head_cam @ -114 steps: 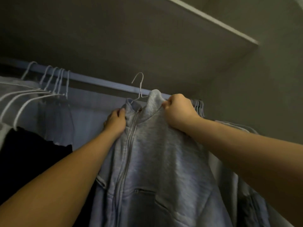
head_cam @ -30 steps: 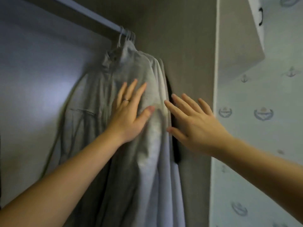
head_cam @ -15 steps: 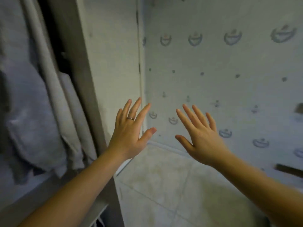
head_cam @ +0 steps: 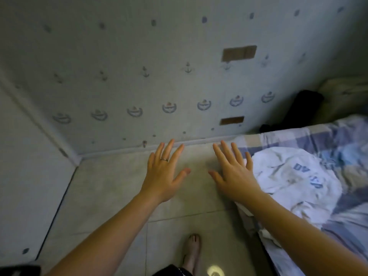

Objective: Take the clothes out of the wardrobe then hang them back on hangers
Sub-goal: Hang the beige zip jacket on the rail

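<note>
My left hand (head_cam: 162, 172) and my right hand (head_cam: 234, 173) are both stretched out in front of me over the tiled floor, fingers spread and straight, holding nothing. A ring sits on a finger of my left hand. A crumpled white garment with blue lettering (head_cam: 294, 178) lies on the bed just right of my right hand, apart from it. A dark garment (head_cam: 298, 110) lies further back near the wall. The wardrobe and hangers are out of view.
A bed with a blue-checked cover (head_cam: 342, 140) fills the right side. The patterned wall (head_cam: 139, 76) stands ahead, and a pale panel (head_cam: 23, 176) borders the left. My bare foot (head_cam: 192, 250) stands on the tiled floor (head_cam: 111, 196).
The view has swung right and down, away from the wardrobe to the floor and bed. Both hands let go of the hung grey jacket and stay spread and empty.
</note>
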A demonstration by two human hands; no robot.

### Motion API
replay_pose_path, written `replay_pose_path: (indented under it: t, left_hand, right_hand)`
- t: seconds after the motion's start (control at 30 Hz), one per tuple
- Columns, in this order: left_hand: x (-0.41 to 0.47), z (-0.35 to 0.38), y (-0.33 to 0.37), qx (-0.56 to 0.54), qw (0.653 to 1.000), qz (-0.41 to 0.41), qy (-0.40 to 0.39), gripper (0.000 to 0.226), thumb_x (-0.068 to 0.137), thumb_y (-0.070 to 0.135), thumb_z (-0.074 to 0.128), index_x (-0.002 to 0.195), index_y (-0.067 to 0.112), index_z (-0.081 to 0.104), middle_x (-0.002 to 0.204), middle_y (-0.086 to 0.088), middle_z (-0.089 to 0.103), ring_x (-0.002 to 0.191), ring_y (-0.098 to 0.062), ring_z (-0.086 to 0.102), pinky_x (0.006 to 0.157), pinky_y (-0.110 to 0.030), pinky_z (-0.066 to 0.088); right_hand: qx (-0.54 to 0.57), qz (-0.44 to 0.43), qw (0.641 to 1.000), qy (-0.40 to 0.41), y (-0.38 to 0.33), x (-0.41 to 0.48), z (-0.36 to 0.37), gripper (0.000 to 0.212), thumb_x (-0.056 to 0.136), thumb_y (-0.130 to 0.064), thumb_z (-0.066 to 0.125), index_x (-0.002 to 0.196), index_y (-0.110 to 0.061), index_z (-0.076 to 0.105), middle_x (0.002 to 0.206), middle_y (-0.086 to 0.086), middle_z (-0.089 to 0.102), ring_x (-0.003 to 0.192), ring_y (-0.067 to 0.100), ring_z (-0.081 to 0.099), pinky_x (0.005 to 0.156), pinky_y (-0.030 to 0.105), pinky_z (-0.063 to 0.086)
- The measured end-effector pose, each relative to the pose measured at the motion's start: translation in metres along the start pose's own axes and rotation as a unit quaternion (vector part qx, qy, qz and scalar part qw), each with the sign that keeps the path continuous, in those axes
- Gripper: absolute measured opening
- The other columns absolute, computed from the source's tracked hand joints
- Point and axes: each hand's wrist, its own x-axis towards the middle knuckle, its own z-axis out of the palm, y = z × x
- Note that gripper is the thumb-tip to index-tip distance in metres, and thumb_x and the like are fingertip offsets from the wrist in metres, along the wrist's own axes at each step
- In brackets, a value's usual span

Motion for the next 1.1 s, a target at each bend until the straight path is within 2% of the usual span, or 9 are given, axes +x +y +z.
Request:
replay_pose_path:
  t: [0.1,0.27,0.43,0.57,0.67,0.8,1.1]
  left_hand:
    - [0.081,0.042,0.022,-0.012,0.996,0.064,-0.063,0.076,0.087,0.073,0.017,0.155,0.041,0.008,0.166,0.009,-0.006,0.151,-0.016,-0.012,0.122,-0.049,0.002]
    - [0.198,0.095,0.073,-0.024,0.975,0.168,-0.143,0.075,0.089,0.073,0.014,0.156,0.040,0.005,0.166,0.005,-0.005,0.152,-0.019,-0.010,0.121,-0.046,0.003]
    - [0.287,0.153,0.128,-0.039,0.946,0.252,-0.201,0.073,0.090,0.074,0.016,0.155,0.041,0.008,0.166,0.006,-0.003,0.151,-0.019,-0.006,0.121,-0.045,0.006]
    - [0.327,0.189,0.185,-0.055,0.917,0.298,-0.260,0.067,0.097,0.066,0.029,0.155,0.040,0.009,0.166,0.008,-0.002,0.151,-0.017,-0.008,0.120,-0.044,0.004]
    - [0.353,0.218,0.230,-0.054,0.896,0.342,-0.277,0.065,0.098,0.063,0.031,0.155,0.039,0.013,0.166,0.008,0.001,0.151,-0.018,-0.005,0.120,-0.045,0.006]
    - [0.389,0.257,0.286,-0.043,0.876,0.370,-0.306,0.064,0.098,0.063,0.029,0.155,0.039,0.013,0.166,0.008,-0.001,0.151,-0.016,-0.009,0.122,-0.046,0.005]
    - [0.468,0.339,0.374,0.007,0.861,0.347,-0.371,0.063,0.100,0.058,0.032,0.156,0.036,0.015,0.166,0.003,0.003,0.152,-0.020,-0.007,0.120,-0.044,0.006]
  right_hand:
    - [-0.001,0.094,0.995,-0.018,0.053,0.019,0.008,0.073,0.090,-0.068,0.007,0.152,-0.037,-0.015,0.162,-0.006,-0.018,0.149,0.022,-0.018,0.118,0.052,-0.012]
    - [-0.011,0.255,0.966,-0.040,0.135,0.042,0.017,0.074,0.092,-0.072,0.011,0.150,-0.038,-0.018,0.159,-0.008,-0.024,0.144,0.021,-0.026,0.114,0.049,-0.018]
    - [0.016,0.414,0.908,-0.060,0.192,0.045,0.010,0.075,0.091,-0.067,0.015,0.151,-0.037,-0.019,0.160,-0.006,-0.023,0.148,0.022,-0.019,0.118,0.051,-0.011]
    - [0.031,0.509,0.858,-0.064,0.232,0.030,0.005,0.075,0.090,-0.068,0.014,0.152,-0.037,-0.017,0.161,-0.006,-0.020,0.149,0.022,-0.017,0.119,0.052,-0.009]
    - [0.046,0.553,0.830,-0.051,0.264,0.023,0.002,0.071,0.097,-0.062,0.023,0.152,-0.036,-0.014,0.162,-0.007,-0.017,0.149,0.020,-0.016,0.120,0.052,-0.006]
    - [0.063,0.581,0.811,-0.024,0.319,0.023,0.006,0.070,0.098,-0.061,0.024,0.153,-0.037,-0.013,0.163,-0.008,-0.014,0.150,0.019,-0.015,0.119,0.053,-0.005]
    - [0.102,0.621,0.776,-0.030,0.456,0.039,0.011,0.070,0.099,-0.059,0.027,0.154,-0.036,-0.008,0.163,-0.010,-0.010,0.150,0.019,-0.010,0.119,0.051,-0.001]
